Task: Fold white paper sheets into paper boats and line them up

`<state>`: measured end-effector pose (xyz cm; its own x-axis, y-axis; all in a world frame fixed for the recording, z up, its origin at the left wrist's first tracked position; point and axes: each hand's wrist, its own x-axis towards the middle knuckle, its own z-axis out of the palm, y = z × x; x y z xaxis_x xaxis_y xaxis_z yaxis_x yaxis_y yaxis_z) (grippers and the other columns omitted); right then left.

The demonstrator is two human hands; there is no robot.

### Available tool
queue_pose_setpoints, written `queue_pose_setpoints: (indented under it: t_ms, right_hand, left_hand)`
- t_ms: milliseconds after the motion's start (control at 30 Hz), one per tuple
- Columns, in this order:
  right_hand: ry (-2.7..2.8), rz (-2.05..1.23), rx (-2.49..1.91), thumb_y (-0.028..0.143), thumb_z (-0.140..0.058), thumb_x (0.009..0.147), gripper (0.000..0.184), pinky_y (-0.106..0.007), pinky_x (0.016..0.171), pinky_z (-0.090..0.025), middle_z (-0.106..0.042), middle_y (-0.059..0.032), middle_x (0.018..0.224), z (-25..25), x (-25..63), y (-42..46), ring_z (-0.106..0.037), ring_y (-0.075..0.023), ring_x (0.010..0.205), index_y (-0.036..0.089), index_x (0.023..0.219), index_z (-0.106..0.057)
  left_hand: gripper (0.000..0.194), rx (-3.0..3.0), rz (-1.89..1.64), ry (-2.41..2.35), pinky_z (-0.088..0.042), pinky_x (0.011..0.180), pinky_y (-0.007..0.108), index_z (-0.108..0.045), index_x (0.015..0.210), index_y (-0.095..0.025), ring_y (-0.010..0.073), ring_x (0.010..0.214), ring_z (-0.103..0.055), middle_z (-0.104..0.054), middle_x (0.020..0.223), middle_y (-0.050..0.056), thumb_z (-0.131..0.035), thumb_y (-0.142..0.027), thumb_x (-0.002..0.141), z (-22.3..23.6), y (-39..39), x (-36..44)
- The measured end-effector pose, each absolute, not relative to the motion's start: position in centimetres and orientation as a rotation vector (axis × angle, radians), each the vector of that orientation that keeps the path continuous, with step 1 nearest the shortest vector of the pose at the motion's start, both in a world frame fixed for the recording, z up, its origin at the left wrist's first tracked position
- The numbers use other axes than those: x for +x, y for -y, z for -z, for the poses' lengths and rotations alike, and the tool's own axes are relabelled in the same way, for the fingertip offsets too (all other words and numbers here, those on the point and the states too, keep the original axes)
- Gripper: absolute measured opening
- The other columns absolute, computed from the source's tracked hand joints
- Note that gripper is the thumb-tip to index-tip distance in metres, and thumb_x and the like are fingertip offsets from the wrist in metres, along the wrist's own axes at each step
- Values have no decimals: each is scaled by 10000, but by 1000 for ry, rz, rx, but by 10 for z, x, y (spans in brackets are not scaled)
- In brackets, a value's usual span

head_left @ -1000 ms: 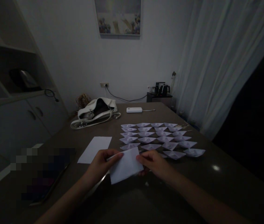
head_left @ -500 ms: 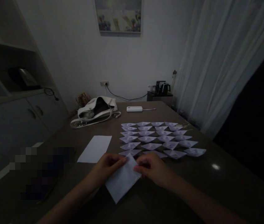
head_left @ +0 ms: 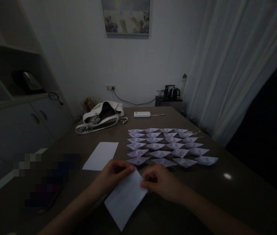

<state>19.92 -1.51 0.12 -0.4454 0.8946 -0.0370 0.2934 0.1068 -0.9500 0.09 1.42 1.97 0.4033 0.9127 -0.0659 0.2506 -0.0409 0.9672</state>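
Left hand [head_left: 114, 174] and right hand [head_left: 161, 182] – each grip pinching 1 white sheet [head_left: 127, 199] – near rowed paper boats [head_left: 174, 146].

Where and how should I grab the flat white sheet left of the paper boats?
Probably by its near left corner, from your own side, once your left hand lets go of the held paper. The white sheet lies flat on the table, so a fingertip would likely have to lift that corner first.

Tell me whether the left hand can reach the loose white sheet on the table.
Likely yes: the loose white sheet lies just beyond the left hand, nothing seen on it, though that hand holds the other paper.
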Motion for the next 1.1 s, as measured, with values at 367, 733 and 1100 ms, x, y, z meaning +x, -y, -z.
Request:
queue_pose_setpoints:
  t_ms: [367, 733, 1100]
  right_hand:
    - [1727, -1030, -1102, 207, -582, 802, 109, -252, 576, -422, -626, -28, 702, -11, 201, 15, -573, -151, 654, 144, 756, -658]
    - [1563, -1039, -1127, 276, -641, 765, 131, -280, 596, -449, -651, -39, 711, -7, 203, 8, -596, -165, 649, 151, 788, -674]
    - [1333, -1123, -1068, 299, -670, 750, 140, -239, 554, -448, -608, 19, 603, -2, 212, -5, -551, -107, 539, 171, 723, -619]
  left_hand:
    - [204, 1602, -1085, -1095, -452, 591, 234, -680, 734, -153, 173, 678, -604, -679, 714, 31, -670, -354, 767, -17, -8, 2]
    - [190, 1425, -1190, -1052, -420, 559, 193, -621, 628, -155, 120, 602, -547, -608, 604, -25, -748, -290, 675, -22, -9, 3]
    - [481, 1474, -736, -1033, -394, 457, 216, -629, 694, -150, 141, 508, -546, -614, 564, -3, -601, -628, 742, -9, -11, 6]
